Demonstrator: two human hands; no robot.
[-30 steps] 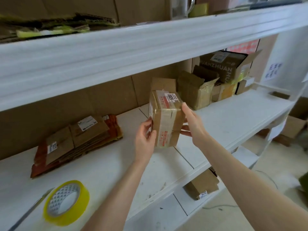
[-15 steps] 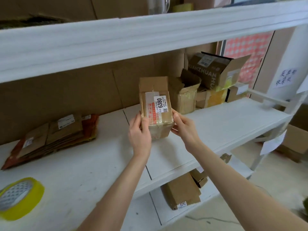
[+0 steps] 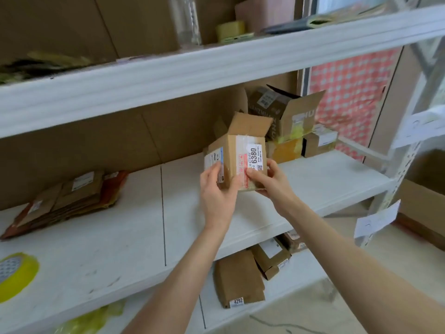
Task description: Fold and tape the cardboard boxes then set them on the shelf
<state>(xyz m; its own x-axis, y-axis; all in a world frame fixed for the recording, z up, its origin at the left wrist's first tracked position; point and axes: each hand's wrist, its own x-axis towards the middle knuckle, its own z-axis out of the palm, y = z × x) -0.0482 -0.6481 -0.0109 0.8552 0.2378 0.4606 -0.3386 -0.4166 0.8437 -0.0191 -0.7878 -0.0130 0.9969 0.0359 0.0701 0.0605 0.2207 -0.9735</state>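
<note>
I hold the small cardboard box in both hands above the middle shelf board. It is tilted, with its "6380" label facing me and one flap standing open at the far end. My left hand grips the left side, fingers wrapped over the side label, while my right hand pinches the lower right corner, thumb on the labelled face and fingers underneath. The yellow tape roll lies at the left end of the same board, well apart from the box, and a stack of flattened cartons lies at the back left.
</note>
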